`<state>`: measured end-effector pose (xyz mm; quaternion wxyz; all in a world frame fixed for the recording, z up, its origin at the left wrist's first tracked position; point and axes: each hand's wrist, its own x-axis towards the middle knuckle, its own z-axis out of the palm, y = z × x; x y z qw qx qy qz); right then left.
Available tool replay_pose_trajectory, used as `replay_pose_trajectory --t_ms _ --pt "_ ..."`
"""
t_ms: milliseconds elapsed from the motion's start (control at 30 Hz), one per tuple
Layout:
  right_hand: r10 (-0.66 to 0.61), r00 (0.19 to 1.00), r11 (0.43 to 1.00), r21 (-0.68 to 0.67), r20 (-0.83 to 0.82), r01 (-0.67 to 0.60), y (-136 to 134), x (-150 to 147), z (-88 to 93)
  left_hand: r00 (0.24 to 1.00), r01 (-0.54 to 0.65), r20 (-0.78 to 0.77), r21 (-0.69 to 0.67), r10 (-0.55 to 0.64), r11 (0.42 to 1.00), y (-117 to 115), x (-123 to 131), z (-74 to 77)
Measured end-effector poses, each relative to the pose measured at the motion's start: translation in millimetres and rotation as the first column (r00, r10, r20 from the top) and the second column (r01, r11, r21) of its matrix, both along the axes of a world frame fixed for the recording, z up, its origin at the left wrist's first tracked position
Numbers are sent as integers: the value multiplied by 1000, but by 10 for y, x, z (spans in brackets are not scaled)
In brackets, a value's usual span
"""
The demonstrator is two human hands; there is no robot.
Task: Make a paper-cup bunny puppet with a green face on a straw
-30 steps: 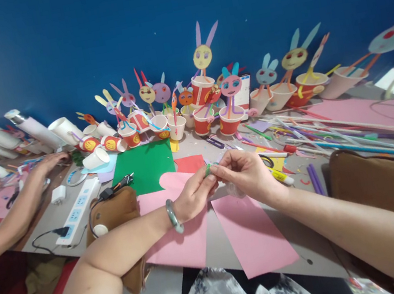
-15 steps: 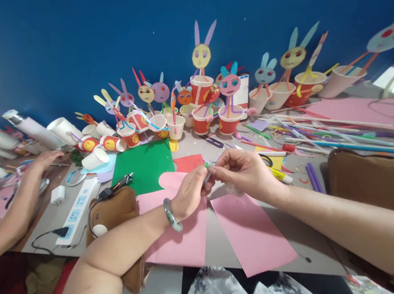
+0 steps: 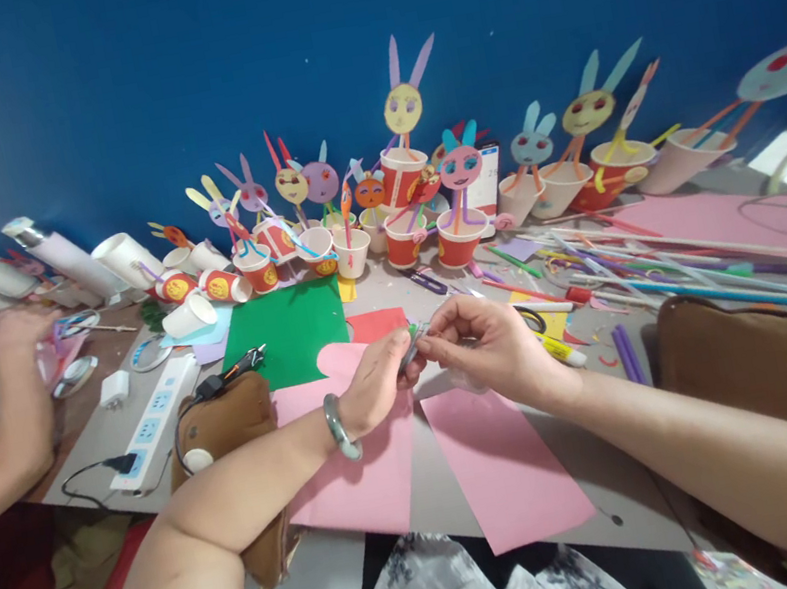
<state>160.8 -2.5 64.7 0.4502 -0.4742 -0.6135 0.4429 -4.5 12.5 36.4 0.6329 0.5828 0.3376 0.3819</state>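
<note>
A small piece [image 3: 412, 337], grey with a touch of green and too blurred to name, sits between the fingertips of both hands, raised above the tabletop [image 3: 434, 490] near its middle. The left hand [image 3: 379, 383] is closed in a pinch on its left side; the right hand [image 3: 497, 342] pinches at its other side, thumb against forefinger, the remaining fingers curled.

Below them lie two pink sheets, a left one [image 3: 348, 470] and a right one [image 3: 507, 467], both reaching about to the front edge. A bare strip runs between the two, and another open patch lies right of the right one, under the forearm. Beyond the hands, some bare surface separates one red sheet [image 3: 365, 326] from the cups at the back. One green sheet [image 3: 285, 329] takes the room to the left.

Two brown pads flank the arms: one at left [image 3: 230, 425], one at right [image 3: 741, 365]. Near the latter are two purple sticks [image 3: 629, 356]; one glue tube [image 3: 562, 352] lies closer in. Further left are one power strip [image 3: 156, 428], one charger [image 3: 114, 389] and a co-worker's two hands. At least ten rabbit faces line the back.
</note>
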Motion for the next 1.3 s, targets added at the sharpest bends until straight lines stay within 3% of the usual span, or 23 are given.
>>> replay_pose_trajectory --t_ms 267,500,900,1067,1300 --pt "47 999 999 6 11 -47 22 43 6 997 24 77 39 -27 999 -25 18 27" --pt "137 977 989 36 166 -145 71 134 84 999 36 28 55 -37 998 -11 -16 -8" --pt "145 987 989 -7 76 -145 88 111 52 1000 19 -21 0 -19 1000 55 -34 -54" --pt "119 991 991 62 54 -123 94 115 18 996 82 -22 -58 -84 995 90 -45 -24" --pt "103 989 994 18 102 -105 69 114 3 969 242 -6 -142 -245 960 109 -76 -29"
